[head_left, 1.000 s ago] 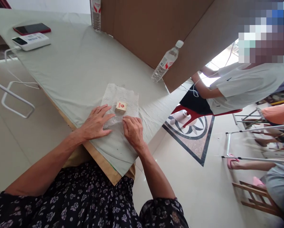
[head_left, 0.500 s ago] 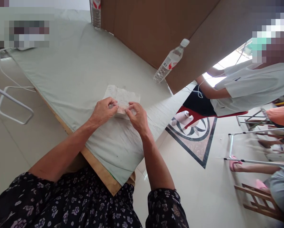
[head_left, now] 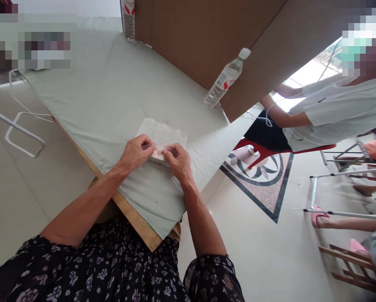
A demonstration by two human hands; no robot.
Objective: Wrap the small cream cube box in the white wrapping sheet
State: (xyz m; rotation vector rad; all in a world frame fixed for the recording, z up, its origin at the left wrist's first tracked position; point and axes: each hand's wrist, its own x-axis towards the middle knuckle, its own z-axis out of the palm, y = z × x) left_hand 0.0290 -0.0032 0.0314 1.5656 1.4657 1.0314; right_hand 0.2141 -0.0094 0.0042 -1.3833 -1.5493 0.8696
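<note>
A whitish rectangular piece of paper (head_left: 165, 131), slightly crumpled with an uneven far edge, lies on the cloth-covered table (head_left: 90, 88) near its corner. Its near edge looks raised or folded, so some thickness shows there. My left hand (head_left: 138, 152) pinches that near edge with thumb and forefinger. Close beside it, my right hand (head_left: 177, 158) pinches the same edge, its other fingers curled. The two thumbs are nearly together. What lies right under the fingertips is partly hidden.
A water bottle (head_left: 227, 79) leans by a large brown cardboard panel (head_left: 203, 37); another bottle (head_left: 129, 21) stands farther back. A person in a white shirt (head_left: 329, 105) sits at right. White metal tubing (head_left: 24, 134) is at left, a wooden stool (head_left: 351, 264) at lower right.
My right hand has moved left, bringing the fingertips closer together at the paper's near edge. More of the paper's top now shows. The view has shifted slightly.
</note>
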